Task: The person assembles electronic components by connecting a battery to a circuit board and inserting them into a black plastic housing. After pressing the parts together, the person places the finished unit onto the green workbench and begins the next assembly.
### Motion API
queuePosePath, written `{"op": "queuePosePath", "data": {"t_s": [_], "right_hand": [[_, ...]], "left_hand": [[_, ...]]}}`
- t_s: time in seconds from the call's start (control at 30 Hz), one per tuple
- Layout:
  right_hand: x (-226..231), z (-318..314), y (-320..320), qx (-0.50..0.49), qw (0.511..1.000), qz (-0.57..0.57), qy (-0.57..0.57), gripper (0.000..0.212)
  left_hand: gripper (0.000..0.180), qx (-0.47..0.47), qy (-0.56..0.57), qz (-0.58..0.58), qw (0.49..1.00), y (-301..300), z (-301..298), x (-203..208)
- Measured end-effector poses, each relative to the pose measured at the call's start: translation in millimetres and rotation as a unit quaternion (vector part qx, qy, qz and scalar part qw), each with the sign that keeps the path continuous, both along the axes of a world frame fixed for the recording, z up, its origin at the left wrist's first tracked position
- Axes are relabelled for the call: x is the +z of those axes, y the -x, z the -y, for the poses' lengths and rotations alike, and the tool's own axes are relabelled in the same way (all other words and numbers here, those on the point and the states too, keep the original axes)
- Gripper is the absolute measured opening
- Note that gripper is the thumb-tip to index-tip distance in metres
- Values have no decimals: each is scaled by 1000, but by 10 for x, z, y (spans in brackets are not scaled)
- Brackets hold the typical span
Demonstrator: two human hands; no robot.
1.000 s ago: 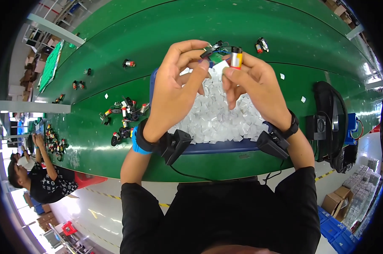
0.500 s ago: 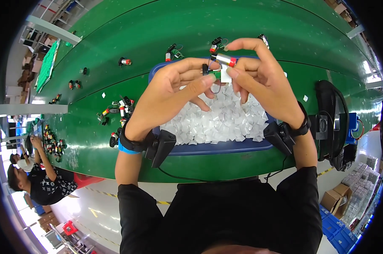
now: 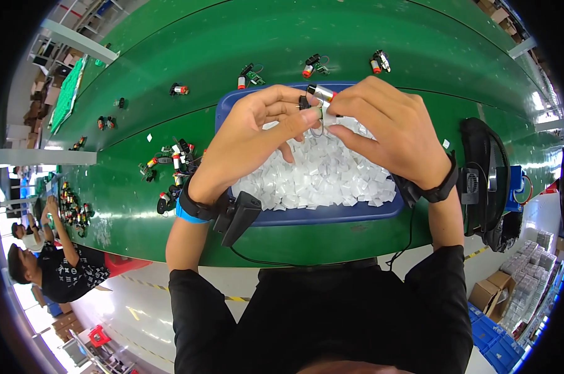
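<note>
Your left hand (image 3: 247,128) has fingers (image 3: 285,95) pinched on the wired circuit board (image 3: 320,114) above the blue bin (image 3: 319,216), right hand (image 3: 397,128) curled by its battery (image 3: 322,93), hold unclear; slackened pinch could drop it among white squares (image 3: 313,181).

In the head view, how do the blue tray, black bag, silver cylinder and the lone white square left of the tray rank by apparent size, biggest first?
1. Blue tray
2. Black bag
3. Silver cylinder, perhaps enlarged by nearness
4. White square
</note>
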State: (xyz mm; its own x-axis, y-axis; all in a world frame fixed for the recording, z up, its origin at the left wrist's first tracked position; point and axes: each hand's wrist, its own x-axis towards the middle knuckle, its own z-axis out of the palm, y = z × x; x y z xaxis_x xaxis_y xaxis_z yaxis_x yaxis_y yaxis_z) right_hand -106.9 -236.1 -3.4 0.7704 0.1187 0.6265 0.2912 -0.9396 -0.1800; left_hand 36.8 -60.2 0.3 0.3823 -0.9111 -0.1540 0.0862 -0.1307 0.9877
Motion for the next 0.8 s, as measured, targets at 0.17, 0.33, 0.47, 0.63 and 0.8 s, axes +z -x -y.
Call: {"op": "queuePosePath", "data": {"t_s": [0.17, 0.33, 0.47, 0.63, 0.8], "right_hand": [[-44, -31, -45, -3, 999, 42, -3, 24], [-109, -168, -23, -70, 994, -29, -78, 18], [-112, -59, -16, -12, 936, -96, -339, 12], [-134, 23, -33, -74, 940, -147, -298, 16], [-99, -57, -64, -10, 909, -145, -389, 28]], "left_hand": [[31, 1, -19, -5, 1000, 11, 1, 60], [26, 13, -4, 191, 981, 40, -24, -18], [22, 20, -15, 217, 976, 8, -63, 19], [16, 43, 17, 157, 986, -43, -47, -24], [13, 56, 40, 147, 987, 37, 4, -28]]}}
